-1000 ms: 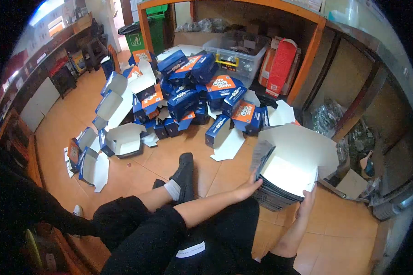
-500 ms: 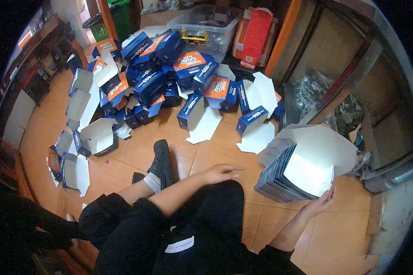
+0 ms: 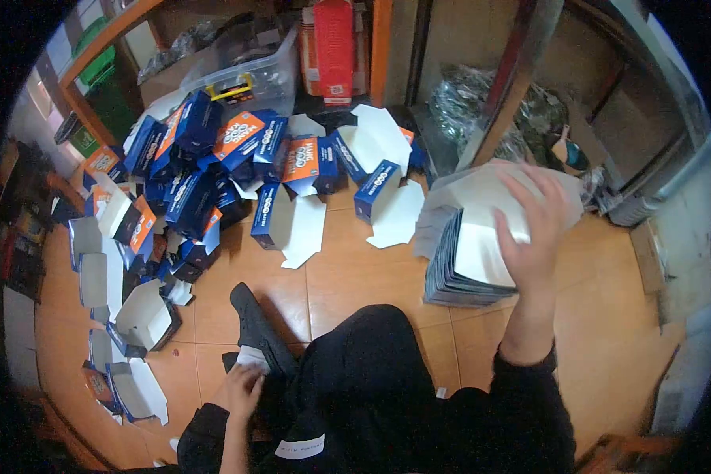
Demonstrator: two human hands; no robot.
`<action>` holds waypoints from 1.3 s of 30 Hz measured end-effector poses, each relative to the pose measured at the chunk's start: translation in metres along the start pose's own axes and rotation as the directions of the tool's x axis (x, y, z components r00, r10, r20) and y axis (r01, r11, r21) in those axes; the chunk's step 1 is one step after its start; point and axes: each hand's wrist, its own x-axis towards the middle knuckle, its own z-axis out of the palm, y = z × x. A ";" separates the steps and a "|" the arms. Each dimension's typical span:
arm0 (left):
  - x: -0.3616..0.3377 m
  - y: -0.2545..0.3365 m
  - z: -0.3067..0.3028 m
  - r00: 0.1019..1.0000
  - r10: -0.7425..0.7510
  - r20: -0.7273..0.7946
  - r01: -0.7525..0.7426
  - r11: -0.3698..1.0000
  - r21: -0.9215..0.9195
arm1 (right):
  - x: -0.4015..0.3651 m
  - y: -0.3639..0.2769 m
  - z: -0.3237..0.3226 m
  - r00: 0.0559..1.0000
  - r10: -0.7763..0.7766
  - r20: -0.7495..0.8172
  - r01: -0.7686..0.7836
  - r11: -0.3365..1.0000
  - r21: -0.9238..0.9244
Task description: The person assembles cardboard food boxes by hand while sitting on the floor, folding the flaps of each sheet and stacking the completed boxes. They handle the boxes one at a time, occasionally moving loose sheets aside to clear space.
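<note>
left hand (image 3: 245, 393) is now down by the sock (image 3: 250, 356), right hand (image 3: 538, 241) now above the nested cartons (image 3: 445, 265).
left grip unclear; right fingers spread apart. stack stands toward the floor's (image 3: 608, 288) right edge, blue boxes (image 3: 188, 207) farther off. likely step: evening it, which calls for light pressure.

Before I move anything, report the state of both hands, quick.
Left hand: loosely curled by the white sock; whether it grips anything cannot be told.
Right hand: open, fingers spread, at the nested box stack.

Edges bow into black; the right hand (image 3: 536, 225) blurs.
</note>
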 end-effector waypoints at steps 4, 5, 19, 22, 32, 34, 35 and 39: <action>0.089 0.072 0.017 0.969 0.246 -0.027 -0.243 0.921 -0.304 | 0.027 0.021 0.031 0.897 -0.384 0.218 0.405 0.912 -0.061; 0.111 0.100 0.024 0.961 0.277 -0.005 -0.258 0.886 -0.387 | 0.031 0.024 0.029 0.881 -0.400 0.254 0.421 0.906 -0.033; 0.215 0.317 0.103 0.782 0.620 -0.069 -0.602 0.721 -0.342 | 0.034 0.028 0.020 0.646 -0.566 0.512 0.557 0.808 0.192; 0.212 0.319 0.093 0.779 0.627 0.028 -0.609 0.766 -0.208 | 0.043 0.038 0.024 0.621 -0.560 0.548 0.503 0.821 0.269; 0.222 0.301 0.108 0.649 0.731 -0.212 -0.761 0.631 -0.151 | 0.070 0.054 0.038 0.601 -0.396 0.694 0.277 0.918 0.284; 0.225 0.301 0.106 0.650 0.744 -0.154 -0.759 0.627 -0.177 | 0.073 0.060 0.044 0.608 -0.414 0.678 0.277 0.910 0.308; 0.226 0.301 0.105 0.649 0.751 -0.125 -0.758 0.624 -0.189 | 0.075 0.062 0.047 0.612 -0.423 0.669 0.276 0.906 0.320; 0.232 0.303 0.106 0.674 0.729 -0.122 -0.737 0.651 -0.181 | 0.085 0.066 0.052 0.583 -0.399 0.708 0.233 0.917 0.325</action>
